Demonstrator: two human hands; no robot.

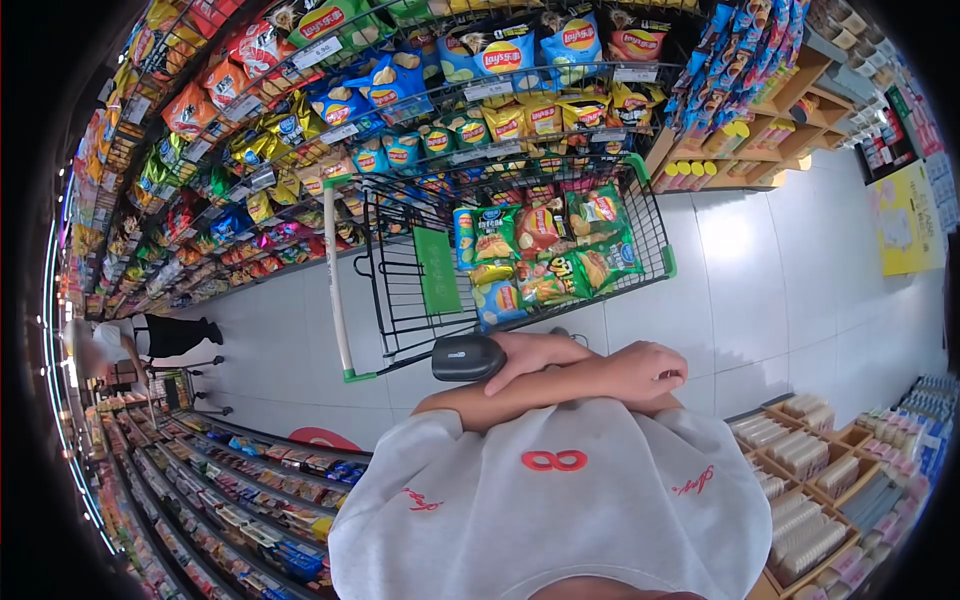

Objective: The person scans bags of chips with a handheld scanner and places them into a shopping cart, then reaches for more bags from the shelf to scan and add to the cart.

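Arms crossed at our chest, our right hand (pixel 532 358) grasps the handheld scanner (pixel 466 357), and our left hand (pixel 645 370) lies curled, empty. With the shopping cart (pixel 395 300) of chip bags (pixel 540 250) unheld, it might roll away; the scanner could slip.

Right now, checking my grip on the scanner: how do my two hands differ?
The right hand holds the black scanner; the left hand holds nothing. The right hand lies flatter, the left hand curls into a loose fist. Both rest on crossed forearms.
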